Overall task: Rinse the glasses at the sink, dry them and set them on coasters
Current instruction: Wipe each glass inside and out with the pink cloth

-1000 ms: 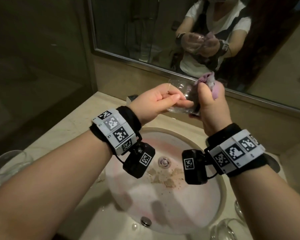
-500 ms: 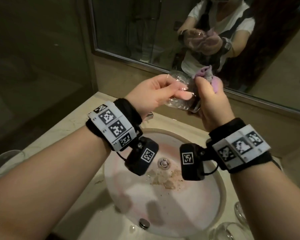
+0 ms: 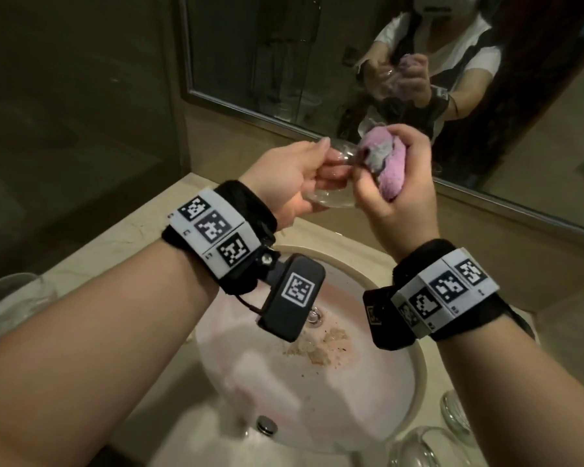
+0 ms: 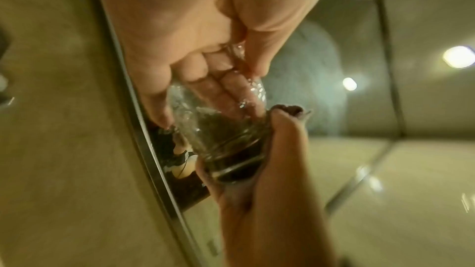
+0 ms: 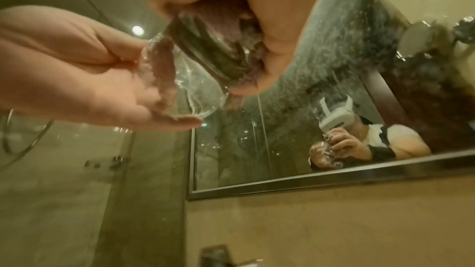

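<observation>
**Glass being wiped w/ cloth above sink**

Two bare hands held up over a round sink (image 3: 415,375) set in a pale stone bench (image 3: 91,251), in front of a mirror (image 3: 284,55). Left hand (image 3: 294,176) cradles a clear glass (image 3: 331,197), fingers curled round its bowl; glass lies tilted, mouth toward the right hand. Right hand (image 3: 402,183) has its grip closed tight on a pink cloth (image 3: 388,166), pushed into the glass mouth. Other glasses stand on the bench: one far left (image 3: 11,301), two near right (image 3: 429,446) (image 3: 455,412). Brown specks around the drain (image 3: 314,315).
</observation>
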The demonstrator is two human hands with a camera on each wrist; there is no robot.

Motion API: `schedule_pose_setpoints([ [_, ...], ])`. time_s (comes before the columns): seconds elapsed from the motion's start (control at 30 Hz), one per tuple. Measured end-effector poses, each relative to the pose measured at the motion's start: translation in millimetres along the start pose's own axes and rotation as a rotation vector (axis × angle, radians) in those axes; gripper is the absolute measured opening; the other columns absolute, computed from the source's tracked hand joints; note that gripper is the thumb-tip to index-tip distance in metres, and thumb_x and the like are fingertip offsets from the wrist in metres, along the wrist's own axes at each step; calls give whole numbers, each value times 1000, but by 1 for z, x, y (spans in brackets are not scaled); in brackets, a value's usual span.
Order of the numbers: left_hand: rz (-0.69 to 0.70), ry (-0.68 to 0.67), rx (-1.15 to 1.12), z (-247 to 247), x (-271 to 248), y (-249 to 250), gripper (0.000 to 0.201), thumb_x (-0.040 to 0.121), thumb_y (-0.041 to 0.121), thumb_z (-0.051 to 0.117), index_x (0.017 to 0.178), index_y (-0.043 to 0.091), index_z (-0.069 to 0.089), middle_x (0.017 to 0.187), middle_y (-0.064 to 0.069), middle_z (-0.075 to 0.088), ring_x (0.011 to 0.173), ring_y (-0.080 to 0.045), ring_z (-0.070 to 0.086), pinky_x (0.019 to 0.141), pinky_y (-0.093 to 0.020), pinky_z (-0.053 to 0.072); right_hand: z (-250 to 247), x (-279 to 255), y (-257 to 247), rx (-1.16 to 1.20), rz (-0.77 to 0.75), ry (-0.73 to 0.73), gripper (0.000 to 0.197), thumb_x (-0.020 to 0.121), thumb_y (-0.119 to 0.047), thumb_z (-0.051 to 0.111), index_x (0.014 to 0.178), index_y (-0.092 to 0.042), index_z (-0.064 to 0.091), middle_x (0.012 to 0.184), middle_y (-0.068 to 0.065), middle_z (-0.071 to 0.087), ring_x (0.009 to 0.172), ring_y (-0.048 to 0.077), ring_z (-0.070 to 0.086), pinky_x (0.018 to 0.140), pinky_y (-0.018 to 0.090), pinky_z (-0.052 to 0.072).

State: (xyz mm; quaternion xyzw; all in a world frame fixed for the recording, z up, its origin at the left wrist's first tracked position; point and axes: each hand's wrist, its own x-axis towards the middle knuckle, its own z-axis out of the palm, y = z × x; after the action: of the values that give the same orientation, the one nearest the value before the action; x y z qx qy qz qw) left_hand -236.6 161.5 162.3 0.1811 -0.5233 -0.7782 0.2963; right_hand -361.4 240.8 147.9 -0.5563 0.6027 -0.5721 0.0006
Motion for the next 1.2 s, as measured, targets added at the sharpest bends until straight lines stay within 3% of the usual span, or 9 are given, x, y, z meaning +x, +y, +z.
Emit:
schedule_pose_setpoints([
  [0.2, 236, -156, 352, -16, 2, -5, 21, 98, 5, 40, 82, 11, 53, 78, -5, 63, 80, -6, 65, 88, -21, 48, 13, 13, -8, 367, 646, 34, 7, 94, -37, 45, 96, -31, 42, 108, 1, 58, 100, 23, 60, 75, 43, 54],
  [0.37, 239, -186, 487, -39, 12, 0, 14, 97, 14, 45, 94, 13, 59, 88, 3, 65, 86, -1, 62, 82, -14, 46, 24, 17, -6, 180, 415, 213, 24, 87, -30, 52, 108, -23, 44, 101, -2, 58, 89, 6, 60, 80, 30, 53],
  [0.53, -18, -116, 71, -42, 19, 1, 25, 100, 21, 37, 83, 12, 53, 70, -2, 62, 80, -20, 61, 86, -45, 49, 34, 4, -5, -64, 131, 184, 37, 80, -15, 60, 105, -33, 40, 99, -14, 50, 85, -14, 53, 75, 4, 41],
  [0.67, 185, -285, 437, -51, 21, 5, 24, 100, 16, 38, 80, 16, 51, 69, 4, 63, 68, -9, 57, 68, -23, 47, 36, 4, -7, 181, 525, 167, 17, 89, -24, 51, 105, -18, 49, 97, 2, 59, 85, 12, 62, 73, 32, 52],
  [0.77, 316, -291, 554, -50, 23, 4, 17, 98, 14, 43, 86, 17, 54, 83, -1, 61, 68, 1, 56, 65, -13, 44, 37, 2, -14, 469, 797, 170, 8, 96, -26, 42, 98, -22, 48, 100, 8, 62, 83, 31, 63, 58, 31, 46],
  [0.83, 346, -144, 465, -46, 25, -3, 7, 92, 26, 55, 99, 25, 53, 109, -3, 55, 93, 0, 57, 83, -20, 49, 42, 0, -18, 513, 768, 276, 11, 97, -26, 41, 101, -18, 47, 100, 9, 63, 84, 30, 64, 50, 26, 48],
  [0.9, 203, 17, 343, -39, 28, -9, 47, 77, 58, 61, 111, 31, 41, 131, -6, 41, 116, -14, 50, 95, -38, 48, 47, 0, -16, 545, 692, 375, 13, 96, -25, 43, 101, -14, 48, 99, 13, 63, 86, 31, 65, 49, 27, 50],
  [1.03, -187, -57, -8, -25, 23, -12, 53, 91, 57, 35, 124, 15, 39, 123, -8, 53, 108, -24, 57, 84, -46, 54, 48, -12, -12, 271, 542, 408, 50, 79, -42, 54, 120, -16, 42, 115, 14, 59, 102, 29, 63, 76, 47, 57],
  [1.2, -182, -113, -6, -18, 16, -4, 75, 76, 64, 41, 135, 18, 31, 118, -9, 58, 90, -24, 69, 58, -37, 57, 44, -32, -18, -164, 153, 139, 57, 81, -56, 43, 133, -40, 24, 147, 9, 27, 138, 23, 30, 112, 46, 30],
])
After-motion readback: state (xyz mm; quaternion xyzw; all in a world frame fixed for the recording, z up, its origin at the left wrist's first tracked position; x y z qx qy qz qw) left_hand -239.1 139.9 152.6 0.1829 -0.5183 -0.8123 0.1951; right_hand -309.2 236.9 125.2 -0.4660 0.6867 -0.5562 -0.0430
